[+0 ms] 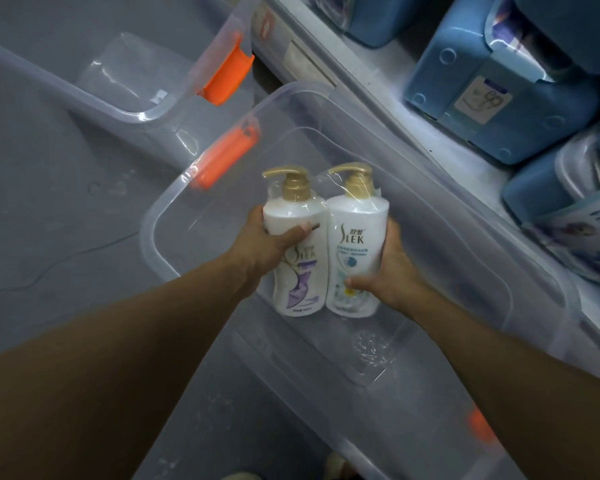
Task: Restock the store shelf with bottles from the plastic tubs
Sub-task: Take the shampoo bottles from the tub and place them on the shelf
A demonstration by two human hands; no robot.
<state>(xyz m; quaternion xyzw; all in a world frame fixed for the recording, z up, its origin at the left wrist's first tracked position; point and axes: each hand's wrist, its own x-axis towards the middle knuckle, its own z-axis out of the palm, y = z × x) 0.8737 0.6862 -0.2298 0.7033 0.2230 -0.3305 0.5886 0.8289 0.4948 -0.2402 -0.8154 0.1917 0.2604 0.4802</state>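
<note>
Mid-restock: left hand [272, 239], right hand [392, 271] clasping wrapped bottles [326, 251] above tub [520, 282]; next, likely carrying rightward to shelf [371, 77].

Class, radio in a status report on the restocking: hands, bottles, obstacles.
Left hand and right hand grip wrapped bottle twin-pack. Pack above clear tub. Nothing blocking.

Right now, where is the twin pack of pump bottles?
In the head view, centre frame: the twin pack is held between the left hand and right hand, above the clear tub, left of the shelf.
</note>
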